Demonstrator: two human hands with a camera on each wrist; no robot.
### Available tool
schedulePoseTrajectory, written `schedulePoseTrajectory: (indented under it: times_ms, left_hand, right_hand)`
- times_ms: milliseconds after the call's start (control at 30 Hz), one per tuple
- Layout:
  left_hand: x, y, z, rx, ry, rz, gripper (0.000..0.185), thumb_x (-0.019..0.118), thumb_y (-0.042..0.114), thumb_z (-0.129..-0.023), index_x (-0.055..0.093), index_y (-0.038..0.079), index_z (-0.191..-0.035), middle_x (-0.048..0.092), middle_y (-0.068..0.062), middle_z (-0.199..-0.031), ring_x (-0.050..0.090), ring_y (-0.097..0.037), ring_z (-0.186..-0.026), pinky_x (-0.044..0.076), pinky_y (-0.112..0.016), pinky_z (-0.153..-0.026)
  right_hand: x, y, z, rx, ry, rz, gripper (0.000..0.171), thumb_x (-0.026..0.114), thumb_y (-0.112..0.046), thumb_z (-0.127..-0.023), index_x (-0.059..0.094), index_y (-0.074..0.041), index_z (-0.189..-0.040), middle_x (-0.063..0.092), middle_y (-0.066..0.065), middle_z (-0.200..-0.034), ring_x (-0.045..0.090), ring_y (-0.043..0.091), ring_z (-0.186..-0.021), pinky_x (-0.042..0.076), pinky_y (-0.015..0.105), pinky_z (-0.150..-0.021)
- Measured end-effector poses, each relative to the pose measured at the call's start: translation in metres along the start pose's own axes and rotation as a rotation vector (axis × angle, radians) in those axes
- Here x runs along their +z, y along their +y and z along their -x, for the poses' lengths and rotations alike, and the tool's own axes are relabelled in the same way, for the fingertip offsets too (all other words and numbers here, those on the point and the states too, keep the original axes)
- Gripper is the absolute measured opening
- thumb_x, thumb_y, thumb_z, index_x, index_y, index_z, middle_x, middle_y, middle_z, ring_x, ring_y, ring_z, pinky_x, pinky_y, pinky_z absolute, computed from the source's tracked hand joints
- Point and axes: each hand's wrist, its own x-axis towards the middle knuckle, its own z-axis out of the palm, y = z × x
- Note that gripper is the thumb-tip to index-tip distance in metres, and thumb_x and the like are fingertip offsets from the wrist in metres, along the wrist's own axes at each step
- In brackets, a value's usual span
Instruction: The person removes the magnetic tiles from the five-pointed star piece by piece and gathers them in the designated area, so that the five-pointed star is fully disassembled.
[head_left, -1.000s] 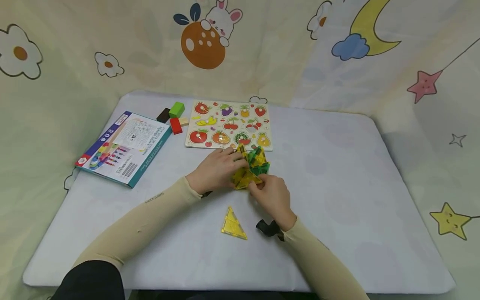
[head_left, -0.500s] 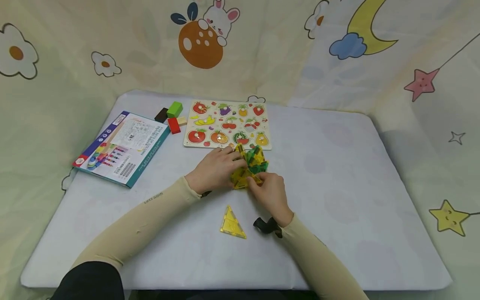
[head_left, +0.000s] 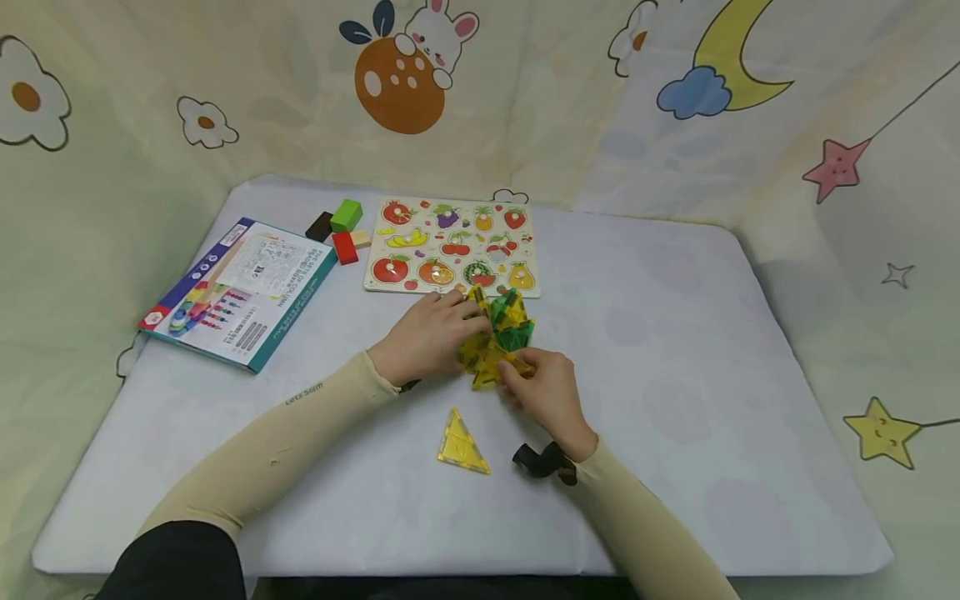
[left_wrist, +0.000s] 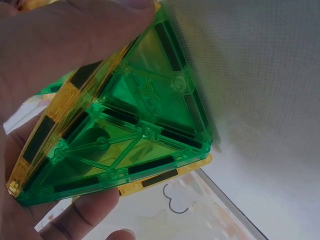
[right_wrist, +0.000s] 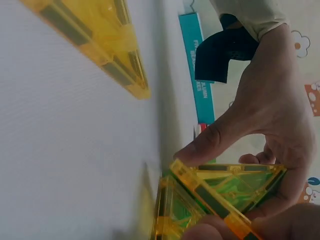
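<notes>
A cluster of see-through green and yellow magnetic tiles (head_left: pixel 513 335) stands near the middle of the table. My left hand (head_left: pixel 431 337) grips its left side; in the left wrist view the thumb lies over a green triangular tile (left_wrist: pixel 120 150) and fingers show below. At the near right side, my right hand (head_left: pixel 546 390) pinches a yellow tile (right_wrist: pixel 212 197) between thumb and finger. That tile leans at the cluster's edge in the right wrist view. A loose yellow triangular tile (head_left: pixel 462 446) lies flat on the table, nearer than both hands.
Behind the cluster lies a fruit puzzle board (head_left: pixel 452 246). A flat box (head_left: pixel 243 296) lies at the left, with green (head_left: pixel 347 215), red (head_left: pixel 345 247), black and tan blocks beside it. A printed cloth wall (head_left: pixel 555 100) rises behind the white table (head_left: pixel 675 467).
The yellow tile in my right hand has tipped outward, toward the near right, and the cluster's near side looks more spread. My left hand keeps its grip with little movement.
</notes>
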Motion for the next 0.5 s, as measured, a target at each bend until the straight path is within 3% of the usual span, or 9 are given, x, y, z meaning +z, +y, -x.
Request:
schedulePoseTrajectory:
  times_ms: [267,367,500]
  left_hand:
    - [0.001,-0.001,0.001,-0.002,-0.005,0.020,0.063,0.096,0.042,-0.072,0.070,0.024,-0.126,0.068,-0.002,-0.126,0.058,-0.027,-0.118,0.055,-0.047,-0.095]
    - [0.001,-0.001,0.001,-0.001,0.000,0.022,0.062,0.095,0.041,-0.072,0.069,0.024,-0.126,0.068,-0.002,-0.126,0.058,-0.027,-0.118,0.055,-0.047,-0.094]
    - [0.002,-0.002,0.001,0.002,0.006,0.033,0.061,0.095,0.039,-0.074,0.069,0.025,-0.127,0.068,-0.002,-0.127,0.058,-0.027,-0.120,0.055,-0.048,-0.095]
  right_hand:
    - [-0.018,0.010,0.015,0.001,-0.023,0.051,0.016,0.077,-0.015,-0.091,0.080,-0.009,-0.105,0.079,0.009,-0.089,0.062,0.012,-0.062,0.047,0.022,-0.054]
    - [-0.026,0.015,0.019,0.013,-0.024,0.001,0.018,0.078,-0.015,-0.091,0.080,-0.009,-0.108,0.079,0.012,-0.102,0.068,0.010,-0.072,0.052,0.021,-0.061]
    - [-0.040,0.023,0.024,0.053,-0.040,-0.039,0.018,0.077,-0.015,-0.093,0.079,-0.007,-0.109,0.079,0.014,-0.104,0.073,0.011,-0.078,0.058,0.023,-0.066]
